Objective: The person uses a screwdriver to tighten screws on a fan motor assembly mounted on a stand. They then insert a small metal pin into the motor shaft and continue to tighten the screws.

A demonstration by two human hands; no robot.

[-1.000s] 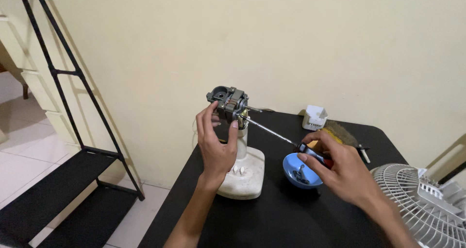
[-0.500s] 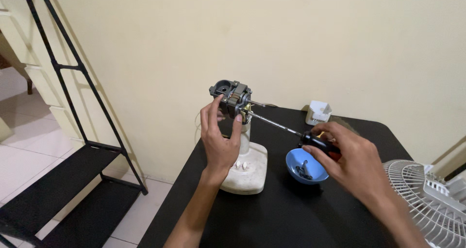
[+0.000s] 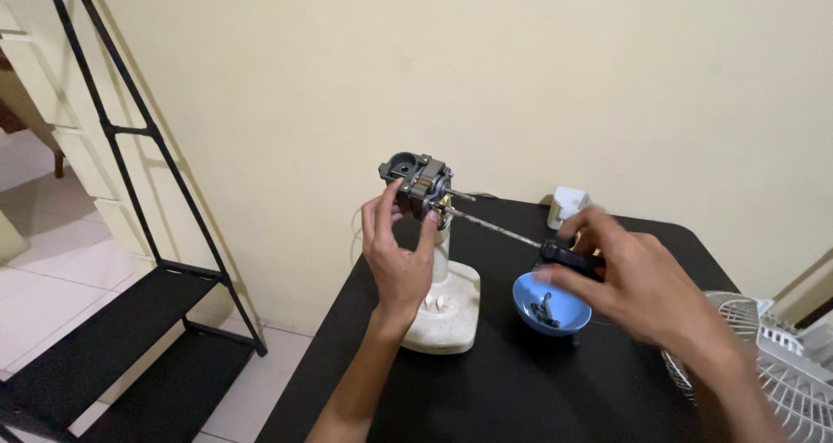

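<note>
On the black worktop [image 3: 486,382], towards its far left, stands a white fan base [image 3: 444,308] with a bare motor [image 3: 418,185] mounted on top of its column; left hand [image 3: 397,256] is raised against the motor, fingers [image 3: 431,226] clamped on its near side, thumb at left; right hand [image 3: 633,278] holds a screwdriver [image 3: 529,239] by its dark handle, fingers closed round it (slightly blurred); the metal shaft runs leftward and its tip meets the motor's front; a blue bowl [image 3: 550,304] sits just right of the base, below the right hand, with small dark parts inside; a white box [image 3: 568,204] lies at the far edge; a white fan grille [image 3: 764,365] shows at far right, beside the worktop; a black ladder-frame shelf [image 3: 113,304] stands at left on the tiled floor.
</note>
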